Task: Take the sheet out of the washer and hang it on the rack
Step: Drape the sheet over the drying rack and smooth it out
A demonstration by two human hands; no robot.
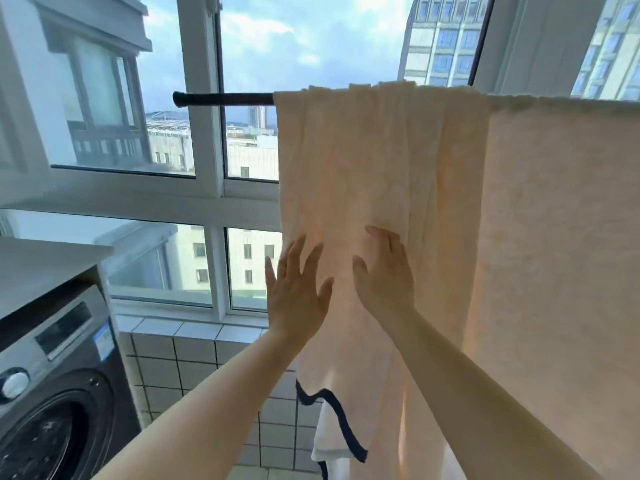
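Peach sheet [363, 161] on rack [225, 98]; both hands' grip open: left hand [296, 289], right hand [384, 275] flat on it.

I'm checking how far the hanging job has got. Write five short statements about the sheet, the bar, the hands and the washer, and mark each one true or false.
1. The sheet hangs over the dark bar. True.
2. The left hand grips a bunched fold of the sheet. False: its fingers are spread flat against the cloth.
3. The right hand lies open on the sheet. True.
4. The sheet covers the bar's whole length. False: the bar's left end is bare.
5. The washer stands to the right of the sheet. False: it is at lower left.
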